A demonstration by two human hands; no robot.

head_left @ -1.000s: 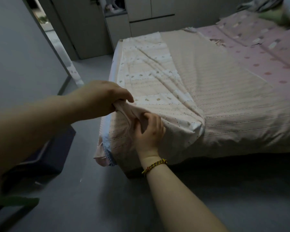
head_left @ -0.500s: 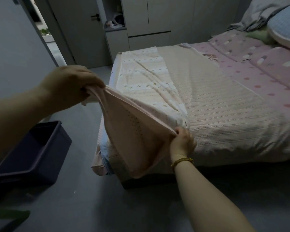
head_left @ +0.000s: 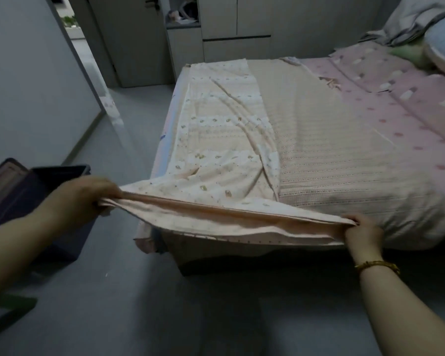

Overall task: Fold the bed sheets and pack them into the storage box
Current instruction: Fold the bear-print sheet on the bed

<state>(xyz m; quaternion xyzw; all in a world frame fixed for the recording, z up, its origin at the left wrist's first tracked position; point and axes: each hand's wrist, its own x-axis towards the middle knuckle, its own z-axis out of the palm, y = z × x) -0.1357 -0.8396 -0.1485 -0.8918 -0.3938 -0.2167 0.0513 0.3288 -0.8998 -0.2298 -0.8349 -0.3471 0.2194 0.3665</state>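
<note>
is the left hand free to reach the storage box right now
Probably not yet: the left hand grips one end of the sheet, though the storage box sits right beside it, unobstructed.

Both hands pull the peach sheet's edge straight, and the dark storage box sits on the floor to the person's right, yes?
Not quite: the head view shows the storage box on the floor to the person's left. The left hand and right hand do pull the sheet's edge straight.

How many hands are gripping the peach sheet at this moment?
2. The left hand grips one end of the near edge of the peach sheet, out over the floor beside the storage box; the right hand pinches the other end.
</note>
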